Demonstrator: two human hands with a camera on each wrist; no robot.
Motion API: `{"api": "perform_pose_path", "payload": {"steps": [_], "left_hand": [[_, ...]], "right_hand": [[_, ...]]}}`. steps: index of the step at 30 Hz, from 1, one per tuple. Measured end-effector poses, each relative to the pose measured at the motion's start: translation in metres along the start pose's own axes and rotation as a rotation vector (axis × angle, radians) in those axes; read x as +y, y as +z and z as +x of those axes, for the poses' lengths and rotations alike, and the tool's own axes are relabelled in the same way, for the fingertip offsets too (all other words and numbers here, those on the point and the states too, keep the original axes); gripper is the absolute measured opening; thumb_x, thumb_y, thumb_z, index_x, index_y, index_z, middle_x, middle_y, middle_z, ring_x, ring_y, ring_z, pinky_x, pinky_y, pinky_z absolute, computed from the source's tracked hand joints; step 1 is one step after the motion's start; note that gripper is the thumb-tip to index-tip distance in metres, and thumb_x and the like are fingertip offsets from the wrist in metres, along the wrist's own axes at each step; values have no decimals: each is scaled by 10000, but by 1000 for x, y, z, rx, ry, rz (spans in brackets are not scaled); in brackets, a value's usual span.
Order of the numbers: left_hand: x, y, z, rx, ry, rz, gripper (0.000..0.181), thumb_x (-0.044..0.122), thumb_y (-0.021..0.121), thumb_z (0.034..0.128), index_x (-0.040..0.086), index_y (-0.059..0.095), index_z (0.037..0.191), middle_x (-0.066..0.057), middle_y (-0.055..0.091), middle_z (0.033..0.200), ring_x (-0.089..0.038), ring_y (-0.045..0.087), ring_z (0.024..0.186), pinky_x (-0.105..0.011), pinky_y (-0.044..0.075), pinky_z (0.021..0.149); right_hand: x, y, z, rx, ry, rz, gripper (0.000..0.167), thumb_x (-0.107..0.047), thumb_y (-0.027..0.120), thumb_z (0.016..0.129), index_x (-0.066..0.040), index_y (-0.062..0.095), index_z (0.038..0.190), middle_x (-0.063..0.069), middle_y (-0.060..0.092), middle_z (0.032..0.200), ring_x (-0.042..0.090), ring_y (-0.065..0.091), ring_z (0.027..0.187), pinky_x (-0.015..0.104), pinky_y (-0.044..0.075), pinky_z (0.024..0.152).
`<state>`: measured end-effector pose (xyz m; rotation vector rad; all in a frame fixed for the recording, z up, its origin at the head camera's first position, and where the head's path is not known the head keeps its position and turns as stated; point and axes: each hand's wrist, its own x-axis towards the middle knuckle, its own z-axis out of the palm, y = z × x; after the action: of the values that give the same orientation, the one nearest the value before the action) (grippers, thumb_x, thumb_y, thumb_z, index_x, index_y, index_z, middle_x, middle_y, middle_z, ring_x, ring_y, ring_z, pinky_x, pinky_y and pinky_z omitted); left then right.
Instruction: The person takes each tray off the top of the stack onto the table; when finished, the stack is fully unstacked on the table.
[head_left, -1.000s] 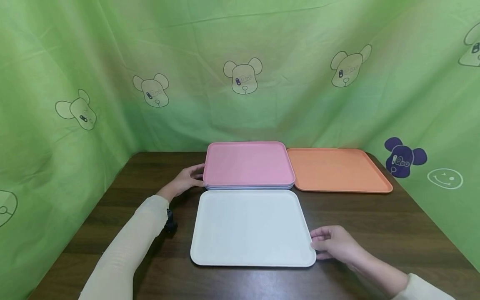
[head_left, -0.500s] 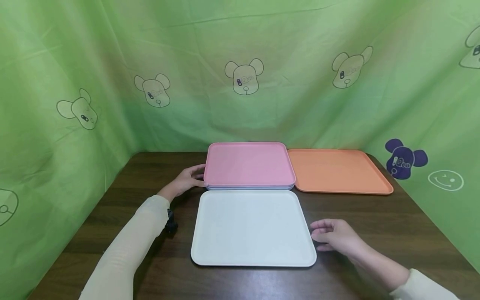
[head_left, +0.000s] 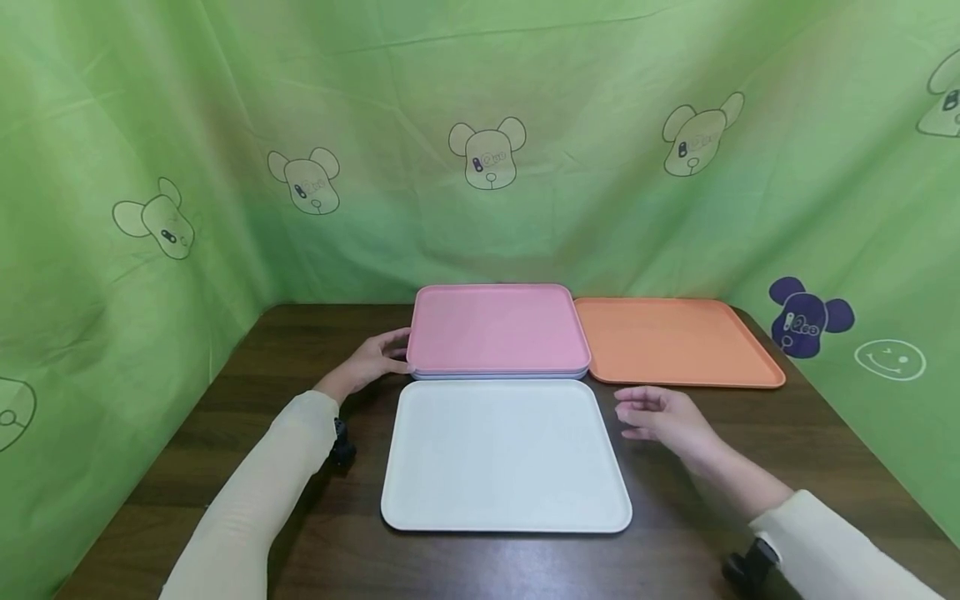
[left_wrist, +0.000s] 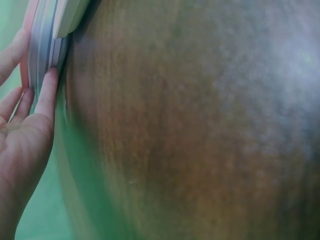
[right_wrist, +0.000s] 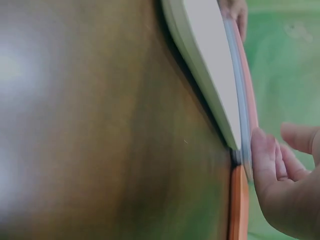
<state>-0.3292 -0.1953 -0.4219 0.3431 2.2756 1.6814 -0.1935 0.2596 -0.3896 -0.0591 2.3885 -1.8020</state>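
1. The left hand reaches to the left side of the tray stack, its forearm running far and rightward from the near left edge of the view
2. Its fingers are fairly straight and spread, with tips against the side of the stack; how firmly they press, I cannot tell
3. In the head view, its thumb lies nearest the stack's near left corner, while the other fingers lie farther along the left edge
4. The right hand is raised just right of the white tray, palm turned leftward, its forearm coming in from the near right
5. Its fingers are loosely bent and its thumb stands apart, so the hand is moderately wide and, in the head view, slightly off the tray's right edge
6. The pink tray tops the stack at the far middle, with bluish-grey trays showing beneath its near edge
7. The white tray lies flat on the near side of this stack, close to it; whether they touch I cannot tell
8. The orange tray lies far right, just beside the stack and farther away than the right hand
9. All the trays are on a dark wooden table
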Motion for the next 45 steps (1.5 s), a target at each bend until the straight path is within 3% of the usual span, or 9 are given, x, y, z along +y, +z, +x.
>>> {"api": "perform_pose_path", "payload": {"steps": [6, 16, 23, 27, 33, 41, 45], "left_hand": [[-1, 0, 1, 3, -1, 1, 772, 46, 737, 855, 101, 339, 1514, -118, 347, 1525, -334, 389, 1348, -471, 373, 1057], [0, 0, 1, -1, 6, 12, 779, 52, 739, 854, 99, 332, 1516, -127, 348, 1523, -340, 396, 1344, -479, 369, 1058], [1, 0, 0, -8, 4, 11, 777, 38, 725, 863, 91, 316, 1522, -135, 323, 1537, -345, 376, 1356, -478, 361, 1063], [2, 0, 1, -22, 2, -9, 786, 18, 706, 874, 80, 282, 1532, -147, 281, 1555, -361, 345, 1371, -487, 355, 1065], [6, 0, 1, -26, -5, -11, 796, 22, 705, 875, 83, 268, 1537, -142, 262, 1563, -361, 335, 1376, -491, 353, 1066], [0, -1, 3, -2, 1, 10, 772, 35, 727, 860, 89, 326, 1517, -136, 338, 1527, -342, 393, 1344, -475, 371, 1058], [-1, -1, 3, 5, -2, 18, 770, 39, 729, 857, 93, 333, 1515, -134, 348, 1522, -337, 401, 1340, -475, 371, 1058]], "right_hand": [[-2, -5, 27, -7, -75, 36, 463, -17, 625, 930, 213, 431, 1282, 277, 571, 1119, 185, 648, 934, 350, 565, 791], [-11, -3, 66, 17, -86, 1, 441, -17, 595, 948, 189, 442, 1307, 333, 513, 1210, 133, 653, 912, 305, 552, 812], [-18, 4, 91, 88, -17, -76, 441, -92, 587, 961, 121, 471, 1329, 217, 540, 1166, 138, 612, 912, 280, 536, 839], [-17, 5, 106, 134, -40, -134, 426, -95, 577, 962, 123, 492, 1317, 238, 545, 1183, 160, 578, 926, 282, 527, 846], [-14, 5, 123, 164, -19, -86, 450, -101, 574, 959, 125, 475, 1335, 237, 543, 1186, 139, 617, 829, 311, 543, 814], [-9, 7, 139, 157, 31, -43, 476, -77, 605, 938, 132, 457, 1339, 122, 575, 1024, 84, 612, 724, 295, 559, 749], [-6, 7, 143, 144, 100, -28, 493, -102, 615, 944, 89, 444, 1365, 81, 612, 946, 70, 614, 701, 273, 559, 671]]}}
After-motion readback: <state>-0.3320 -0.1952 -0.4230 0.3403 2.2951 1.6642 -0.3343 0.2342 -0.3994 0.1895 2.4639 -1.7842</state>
